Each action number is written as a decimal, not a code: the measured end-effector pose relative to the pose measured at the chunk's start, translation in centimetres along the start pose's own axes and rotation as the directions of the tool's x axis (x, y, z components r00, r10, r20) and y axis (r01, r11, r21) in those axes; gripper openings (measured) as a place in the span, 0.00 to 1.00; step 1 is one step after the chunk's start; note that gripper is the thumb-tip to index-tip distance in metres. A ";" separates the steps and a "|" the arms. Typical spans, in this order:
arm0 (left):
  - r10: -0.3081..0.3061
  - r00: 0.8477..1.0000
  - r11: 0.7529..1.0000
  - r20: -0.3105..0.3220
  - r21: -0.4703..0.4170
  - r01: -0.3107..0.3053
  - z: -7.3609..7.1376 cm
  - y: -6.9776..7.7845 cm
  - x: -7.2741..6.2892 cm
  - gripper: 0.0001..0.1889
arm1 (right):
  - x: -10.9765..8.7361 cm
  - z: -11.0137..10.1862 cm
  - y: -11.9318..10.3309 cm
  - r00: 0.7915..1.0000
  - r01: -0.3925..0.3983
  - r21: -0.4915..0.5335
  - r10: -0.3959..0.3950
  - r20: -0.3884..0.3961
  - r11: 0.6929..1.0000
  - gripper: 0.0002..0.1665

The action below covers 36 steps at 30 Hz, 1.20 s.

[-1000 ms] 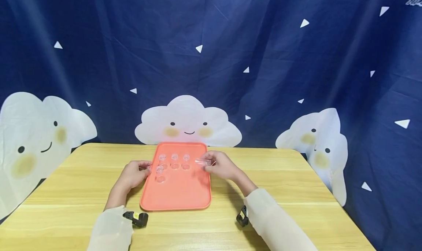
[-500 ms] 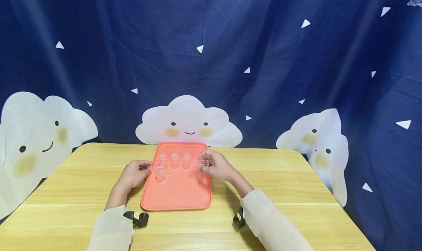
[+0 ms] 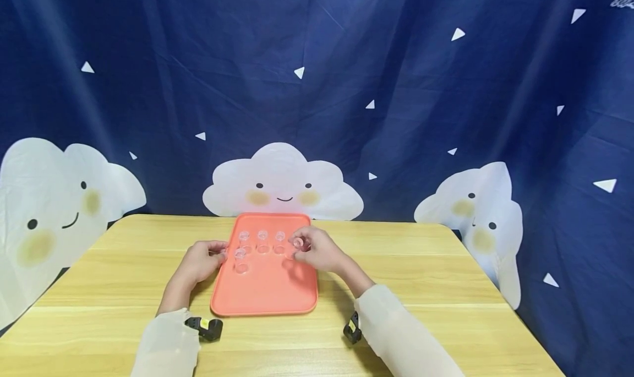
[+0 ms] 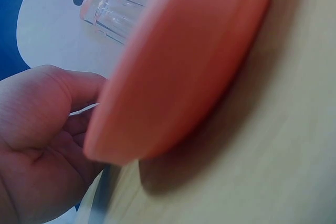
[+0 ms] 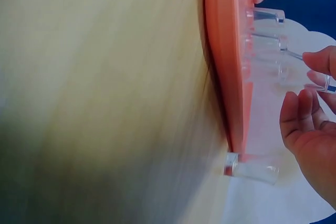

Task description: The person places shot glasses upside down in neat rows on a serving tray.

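A coral-red tray (image 3: pixel 267 294) lies on the wooden table, with several small clear cups (image 3: pixel 262 242) standing upright in its far left part. My left hand (image 3: pixel 200 264) grips the tray's left rim; in the left wrist view its thumb and fingers (image 4: pixel 86 90) are at the edge. My right hand (image 3: pixel 319 249) pinches another clear cup (image 3: pixel 298 243) over the tray's right side, beside the far row. From the right wrist, this held cup (image 5: pixel 317 86) shows raised above the tray, between thumb and fingertips.
One more clear cup (image 5: pixel 254 169) stands by the tray's end in the right wrist view. Light wood tabletop (image 3: pixel 406 311) surrounds the tray. A dark blue curtain (image 3: pixel 317 91) with white cloud shapes hangs right behind the table's far edge.
My right hand has moved left over the tray and turned its cup from lying sideways to nearly end-on to the head view. The left hand stays at the rim.
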<state>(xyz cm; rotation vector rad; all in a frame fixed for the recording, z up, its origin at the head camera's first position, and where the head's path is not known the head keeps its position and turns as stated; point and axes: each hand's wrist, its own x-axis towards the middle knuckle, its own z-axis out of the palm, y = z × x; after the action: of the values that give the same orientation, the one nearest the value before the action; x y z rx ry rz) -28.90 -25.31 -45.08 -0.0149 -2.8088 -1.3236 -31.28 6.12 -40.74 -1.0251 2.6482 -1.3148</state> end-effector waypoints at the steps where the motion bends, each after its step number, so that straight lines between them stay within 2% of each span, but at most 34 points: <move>1: 0.001 1.000 1.000 0.001 -0.001 -0.001 0.0 0.0 0.0 0.19 | 0.1 0.1 0.0 1.000 -0.001 0.001 0.001 0.001 1.000 0.12; 22: 0.028 1.000 0.999 0.003 0.017 -0.028 0.3 -0.3 -0.2 0.19 | 1.0 2.7 -1.4 0.998 0.003 -0.002 -0.002 0.063 1.000 0.11; 29: 0.035 0.999 0.999 -0.001 0.013 -0.035 0.6 -0.7 -0.1 0.19 | 1.0 3.4 -2.1 0.996 -0.020 -0.070 0.026 0.083 0.997 0.12; 36: 0.037 0.999 0.999 -0.005 0.015 -0.037 0.1 0.0 -0.2 0.19 | 1.5 3.8 -2.6 0.995 -0.038 -0.080 0.045 0.089 0.996 0.13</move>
<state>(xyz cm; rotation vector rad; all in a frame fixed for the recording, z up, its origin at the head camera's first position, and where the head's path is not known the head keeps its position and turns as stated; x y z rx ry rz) -28.75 -25.24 -45.10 -0.0632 -2.7998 -1.2934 -29.98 1.44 -40.95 -1.0065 2.6575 -1.1374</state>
